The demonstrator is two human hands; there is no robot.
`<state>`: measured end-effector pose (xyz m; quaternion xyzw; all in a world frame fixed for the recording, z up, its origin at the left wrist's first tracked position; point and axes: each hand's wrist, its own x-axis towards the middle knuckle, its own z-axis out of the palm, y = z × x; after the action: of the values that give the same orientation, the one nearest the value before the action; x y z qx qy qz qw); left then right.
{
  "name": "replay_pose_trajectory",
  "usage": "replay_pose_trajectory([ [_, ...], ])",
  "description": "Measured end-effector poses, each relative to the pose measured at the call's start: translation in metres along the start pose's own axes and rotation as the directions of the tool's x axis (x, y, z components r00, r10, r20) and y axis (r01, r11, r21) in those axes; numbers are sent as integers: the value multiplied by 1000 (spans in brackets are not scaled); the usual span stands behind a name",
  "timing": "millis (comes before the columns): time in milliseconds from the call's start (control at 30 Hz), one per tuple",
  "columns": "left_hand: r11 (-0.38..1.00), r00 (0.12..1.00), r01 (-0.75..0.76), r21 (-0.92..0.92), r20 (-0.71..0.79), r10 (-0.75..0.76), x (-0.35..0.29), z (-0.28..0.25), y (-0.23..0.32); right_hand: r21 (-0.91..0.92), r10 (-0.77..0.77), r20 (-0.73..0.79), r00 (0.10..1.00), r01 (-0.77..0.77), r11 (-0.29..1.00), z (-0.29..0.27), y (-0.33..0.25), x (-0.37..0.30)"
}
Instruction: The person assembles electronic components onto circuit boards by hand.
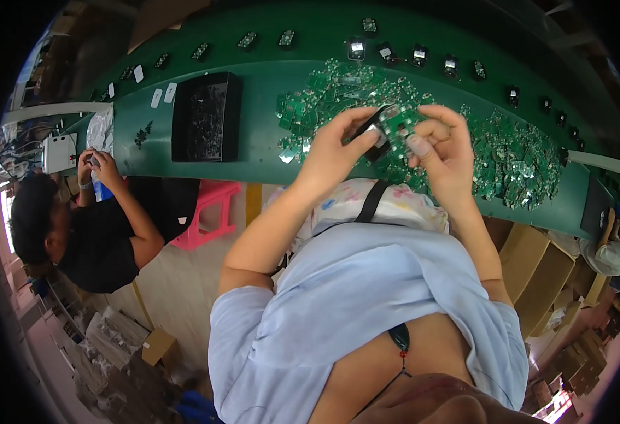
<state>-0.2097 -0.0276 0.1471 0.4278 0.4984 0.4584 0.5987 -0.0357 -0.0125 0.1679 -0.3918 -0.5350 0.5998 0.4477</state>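
My left hand (345, 141) grips a black plastic casing (373, 131), its thumb pressed along the near side. Close beside it, my right hand (441, 145) pinches a green circuit board (398, 126) between thumb and fingers. Board and casing meet or overlap in front of my chest; whether the board sits inside the casing I cannot tell. Under and behind both hands spreads a large heap of loose green circuit boards (518, 159) on the green worktable (260, 106).
Left of my hands stands a black tray (231, 116) with small dark parts. Beyond the table edge, a row of black units with boards (356, 49) lies on a green belt. A co-worker (91, 233) sits at left, near a pink stool (214, 215). Cardboard boxes (536, 268) stand at right.
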Motion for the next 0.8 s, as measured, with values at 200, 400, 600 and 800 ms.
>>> replay_pose_trajectory([
  [200, 962, 952, 212, -170, 259, -164, 6, -9, 7, -535, -294, 294, 910, 411, 738, 18, -2, -2],
  [400, 989, 996, 83, -123, 45, -78, 3, 1, -7, -698, -458, 427, 779, 607, 381, 4, 2, -1],
  [600, 941, 982, 179, -287, -1, -187, -8, 8, 6, -674, -583, 283, 762, 590, 444, 1, 6, 7],
  [800, 970, 993, 103, -221, -35, -113, -15, 19, 5, -660, -561, 214, 800, 541, 520, -5, 6, 12],
])
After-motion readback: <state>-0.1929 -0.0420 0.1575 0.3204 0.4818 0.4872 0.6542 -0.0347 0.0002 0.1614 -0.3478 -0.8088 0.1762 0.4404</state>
